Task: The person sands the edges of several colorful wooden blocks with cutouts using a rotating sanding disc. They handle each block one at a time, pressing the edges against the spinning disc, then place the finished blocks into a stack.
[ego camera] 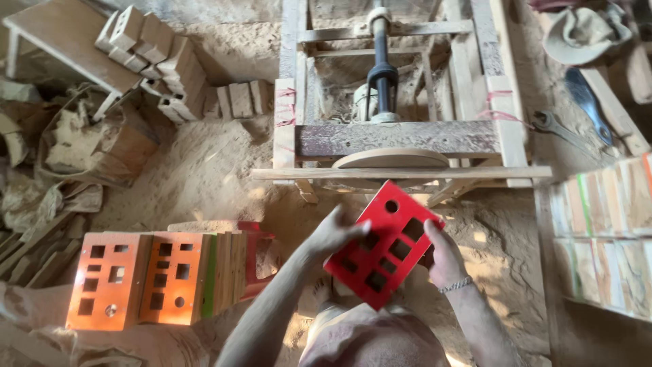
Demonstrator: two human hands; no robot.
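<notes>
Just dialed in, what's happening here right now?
A person holds a red board with square and round cutouts in both hands: left hand on its left edge, right hand on its right edge. It is tilted, just in front of a wooden machine frame with a round disc. A stack of orange boards with similar cutouts stands on the sandy floor to the left.

Open sandy floor [210, 163] left of machine frame [401, 136]; passable. Ahead of hands: wooden crossbar [401, 173] and disc [390, 158], close above red panel [384, 245], blocking forward reach. Left, low: orange panel stack [156, 278], near left hand [333, 231]. Right: block stack [601, 231], beside right hand [445, 258]. Far left: scrap heap [61, 156], bricks [163, 61].
</notes>
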